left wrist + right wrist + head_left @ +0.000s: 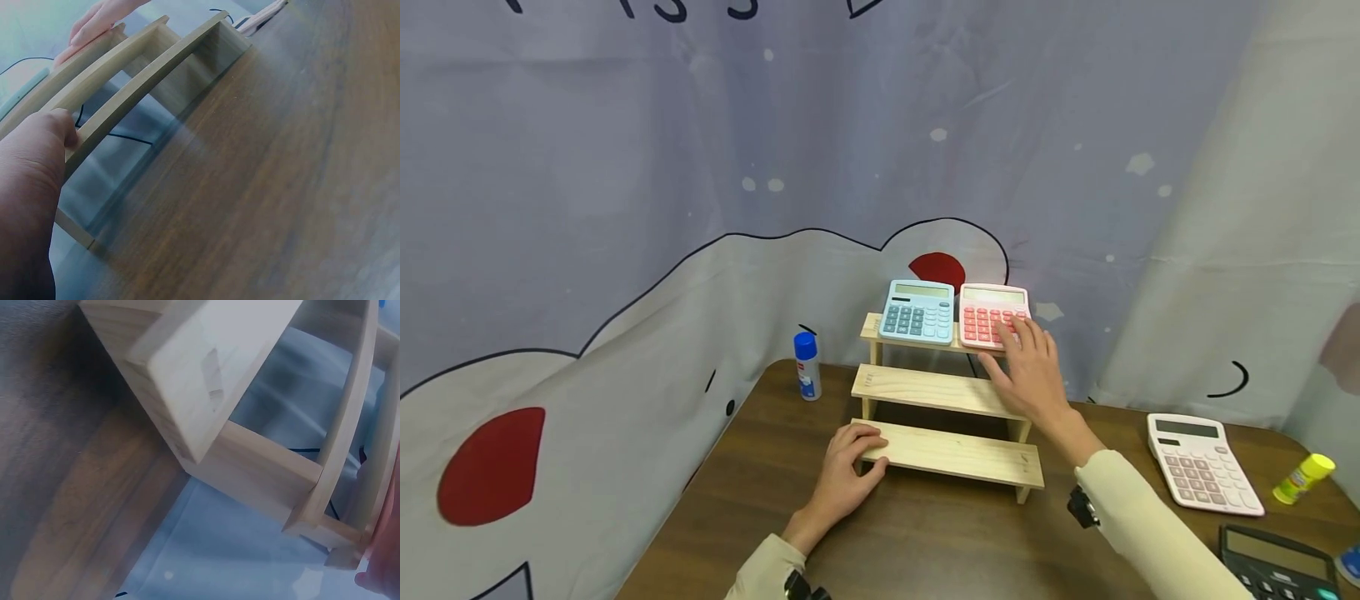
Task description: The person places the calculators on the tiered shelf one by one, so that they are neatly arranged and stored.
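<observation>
Right sleeve nearest; right hand, fingers loosely spread, touches pink calculator; left hand pinches rack; gentle nudges, rack braced, should serve best.

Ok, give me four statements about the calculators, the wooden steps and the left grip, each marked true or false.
The blue calculator is left of the pink calculator on the top step. True.
The left grip touches the top step. False: it touches the bottom step.
The black calculator sits on the middle step. False: it lies on the table.
The white calculator lies right of the bottom step. True.
</observation>
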Demonstrator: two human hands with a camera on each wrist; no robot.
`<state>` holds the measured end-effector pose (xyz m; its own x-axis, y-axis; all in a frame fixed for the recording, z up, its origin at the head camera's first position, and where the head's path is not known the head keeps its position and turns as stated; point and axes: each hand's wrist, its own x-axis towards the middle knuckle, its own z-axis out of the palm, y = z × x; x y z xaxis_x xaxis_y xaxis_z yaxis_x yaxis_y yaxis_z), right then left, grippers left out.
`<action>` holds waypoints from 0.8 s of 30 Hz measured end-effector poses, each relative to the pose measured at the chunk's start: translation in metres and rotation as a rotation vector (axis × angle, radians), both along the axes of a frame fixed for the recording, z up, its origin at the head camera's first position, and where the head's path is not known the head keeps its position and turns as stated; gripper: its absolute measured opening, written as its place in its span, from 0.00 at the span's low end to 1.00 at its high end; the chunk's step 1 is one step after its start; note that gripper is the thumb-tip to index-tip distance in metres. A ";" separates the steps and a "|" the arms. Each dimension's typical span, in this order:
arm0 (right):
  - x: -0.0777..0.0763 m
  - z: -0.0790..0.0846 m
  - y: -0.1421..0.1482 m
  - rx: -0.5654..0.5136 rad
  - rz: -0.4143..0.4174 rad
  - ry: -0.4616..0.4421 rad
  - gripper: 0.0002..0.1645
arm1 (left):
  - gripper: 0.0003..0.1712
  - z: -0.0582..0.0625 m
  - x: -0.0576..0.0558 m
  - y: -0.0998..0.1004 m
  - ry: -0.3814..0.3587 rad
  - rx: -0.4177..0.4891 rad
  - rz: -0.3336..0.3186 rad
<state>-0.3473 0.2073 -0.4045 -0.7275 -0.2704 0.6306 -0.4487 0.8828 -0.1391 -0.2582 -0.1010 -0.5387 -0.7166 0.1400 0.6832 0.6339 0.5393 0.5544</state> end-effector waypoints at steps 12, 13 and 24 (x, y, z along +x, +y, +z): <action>0.028 -0.009 0.036 -0.104 -0.031 0.029 0.41 | 0.12 -0.002 0.000 0.000 0.034 0.005 0.000; 0.032 -0.012 0.039 -0.114 -0.033 0.032 0.40 | 0.12 -0.003 0.001 0.000 0.044 0.003 0.000; 0.081 -0.032 0.081 -0.191 -0.165 -0.036 0.45 | 0.12 -0.002 0.000 0.001 0.043 0.005 -0.005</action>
